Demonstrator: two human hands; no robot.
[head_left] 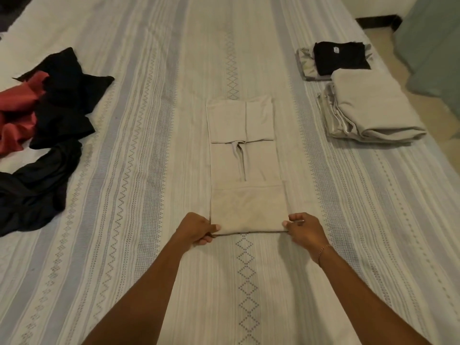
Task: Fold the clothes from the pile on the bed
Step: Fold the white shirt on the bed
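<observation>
Both hands — left hand (196, 230), right hand (302, 230) — pinch the near corners of the beige garment (245, 168) on the bed (149, 170). Unfolded pile (47, 135) lies left, folded stacks (366, 108) right.

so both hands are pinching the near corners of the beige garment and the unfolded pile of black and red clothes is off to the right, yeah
Not quite: the head view shows the unfolded pile of black and red clothes on the left. Both the left hand and right hand do pinch the near corners of the beige garment.

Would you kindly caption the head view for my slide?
Both hands pinch the beige garment's near fold on the bed.
</observation>
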